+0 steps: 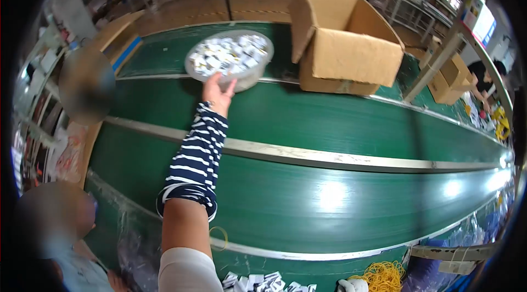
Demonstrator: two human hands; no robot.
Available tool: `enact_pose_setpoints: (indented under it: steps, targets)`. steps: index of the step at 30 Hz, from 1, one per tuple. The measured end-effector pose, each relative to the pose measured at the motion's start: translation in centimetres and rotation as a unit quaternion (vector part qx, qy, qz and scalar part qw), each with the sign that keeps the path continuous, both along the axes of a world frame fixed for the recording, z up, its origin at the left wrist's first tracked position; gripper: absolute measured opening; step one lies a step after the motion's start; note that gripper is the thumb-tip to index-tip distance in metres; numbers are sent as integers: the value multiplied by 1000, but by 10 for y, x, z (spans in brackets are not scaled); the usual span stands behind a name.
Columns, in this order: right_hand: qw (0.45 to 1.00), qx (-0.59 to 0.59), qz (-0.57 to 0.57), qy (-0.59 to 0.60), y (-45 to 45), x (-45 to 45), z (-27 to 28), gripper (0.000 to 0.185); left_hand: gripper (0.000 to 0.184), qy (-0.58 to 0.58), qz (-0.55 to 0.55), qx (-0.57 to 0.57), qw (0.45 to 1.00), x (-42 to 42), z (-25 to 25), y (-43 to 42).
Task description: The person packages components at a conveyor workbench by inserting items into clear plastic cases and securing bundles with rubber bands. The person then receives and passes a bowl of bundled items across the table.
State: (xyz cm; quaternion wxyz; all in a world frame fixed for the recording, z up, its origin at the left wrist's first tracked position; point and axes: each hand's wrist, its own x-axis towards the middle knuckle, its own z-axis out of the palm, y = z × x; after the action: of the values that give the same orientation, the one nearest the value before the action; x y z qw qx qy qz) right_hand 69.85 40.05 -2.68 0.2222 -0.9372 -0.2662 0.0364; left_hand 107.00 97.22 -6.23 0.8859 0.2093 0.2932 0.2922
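Note:
My left hand reaches far out over the green conveyor belts, in a navy-and-white striped sleeve. Its fingers grip the near rim of a round translucent plastic bowl. The bowl is heaped with small white tags bearing dark print. It sits at the far belt, over a metal rail; whether its base touches the belt I cannot tell. To the right of the bowl stands an open cardboard box. My right hand is out of view.
More printed white tags and a bundle of yellow bands lie along the near edge. A long metal rail divides the belts. People are at the left; another person works far right beside cardboard boxes.

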Motion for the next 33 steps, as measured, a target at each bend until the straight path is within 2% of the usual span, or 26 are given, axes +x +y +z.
enact_pose_setpoints:
  steps: [1, 2, 4, 7, 10, 13, 17, 20, 24, 26, 28, 29, 33]
  targets:
    - [1000, -3, 4, -18, 2, -2, 3, 26, 42, 38, -13, -18, 999, -23, 14, -7]
    - [999, -4, 10, -35, 4, -4, 4, 25, 63, -2, -69, 56, 996, -49, 4, -3]
    - [998, -1, 11, -67, 1, -13, -2, 21, 65, 26, -96, 70, 993, -101, 16, -7]
    - [998, -11, 4, -65, 1, -18, -1, 20, 63, 31, -80, 13, 996, -179, 39, -14]
    - [997, -6, 11, -72, 1, -23, -3, 19, 44, -29, -41, 28, 998, -278, 82, -32]
    - [997, 8, 6, -75, 7, -30, 0, 18, 30, -56, 7, 89, 994, -372, 106, -48]
    - [998, 11, 21, -59, 4, -36, 5, 19, 26, -30, 78, 112, 990, -477, 129, -62]
    - [996, 47, 39, -70, 3, -42, 1, 21, 29, -6, 132, 110, 985, -555, 123, -71]
    - [995, 49, 37, -80, -4, -42, -8, 23, 36, 4, 172, 69, 983, -607, 97, -75]
    - [989, 59, 54, -121, -6, -42, -14, 23, 37, -2, 191, 41, 981, -620, 89, -73]
    - [991, 45, 55, -113, -8, -42, -17, 24, 38, -9, 213, 15, 977, -627, 78, -71]
    - [991, 46, 59, -107, -8, -42, -17, 24, 45, -17, 231, -4, 973, -629, 64, -63]
    - [990, 55, 67, -109, -9, -39, -17, 24, 40, -76, 232, -106, 964, -635, 35, -39]
